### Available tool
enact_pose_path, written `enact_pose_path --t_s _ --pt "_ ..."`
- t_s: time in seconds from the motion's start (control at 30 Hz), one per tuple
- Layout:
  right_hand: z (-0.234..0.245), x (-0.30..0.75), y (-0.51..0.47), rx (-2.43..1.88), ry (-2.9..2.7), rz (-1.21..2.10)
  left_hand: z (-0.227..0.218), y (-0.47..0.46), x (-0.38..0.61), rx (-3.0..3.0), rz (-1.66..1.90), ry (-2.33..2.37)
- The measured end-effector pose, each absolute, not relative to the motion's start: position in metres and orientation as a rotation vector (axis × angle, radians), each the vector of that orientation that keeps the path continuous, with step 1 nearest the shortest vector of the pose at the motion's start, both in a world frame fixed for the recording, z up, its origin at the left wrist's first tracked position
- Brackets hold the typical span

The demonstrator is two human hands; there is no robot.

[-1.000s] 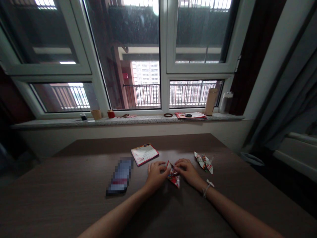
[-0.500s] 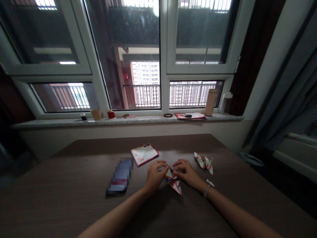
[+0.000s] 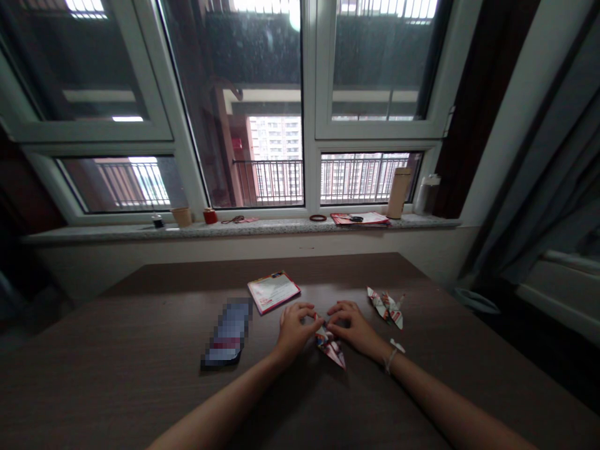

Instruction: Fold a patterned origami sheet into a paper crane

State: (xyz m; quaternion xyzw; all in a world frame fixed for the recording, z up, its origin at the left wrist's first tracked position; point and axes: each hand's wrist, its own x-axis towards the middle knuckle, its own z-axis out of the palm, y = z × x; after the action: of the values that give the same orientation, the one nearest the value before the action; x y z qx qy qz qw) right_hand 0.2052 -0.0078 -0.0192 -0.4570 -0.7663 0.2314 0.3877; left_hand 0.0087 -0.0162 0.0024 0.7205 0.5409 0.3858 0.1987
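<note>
Between my two hands is a piece of folded printed paper, its pointed end toward me on the brown table. My left hand pinches its far left part between thumb and fingers. From the other side, my right hand closes thumb and fingertips on the far right part. The fingertips hide the far end of the paper. A second folded paper piece, with several pointed flaps, lies beyond my right hand.
A stack of printed sheets lies beyond my left hand, with a blurred-out phone left of it. On the windowsill stand a paper cup, a red spool, a tan bottle and a clear bottle.
My left thumb has shifted slightly right over the paper's far end, covering its pale tip. The paper has turned a little. My right hand has hardly moved.
</note>
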Motion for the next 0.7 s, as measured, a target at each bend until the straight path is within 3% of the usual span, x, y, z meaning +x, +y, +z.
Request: enact_pose_path --t_s 0.7 --pt "-0.02 0.2015 -0.0071 -1.106 -1.889 0.574 -0.0065 -0.011 0.0096 1.997 1.123 1.501"
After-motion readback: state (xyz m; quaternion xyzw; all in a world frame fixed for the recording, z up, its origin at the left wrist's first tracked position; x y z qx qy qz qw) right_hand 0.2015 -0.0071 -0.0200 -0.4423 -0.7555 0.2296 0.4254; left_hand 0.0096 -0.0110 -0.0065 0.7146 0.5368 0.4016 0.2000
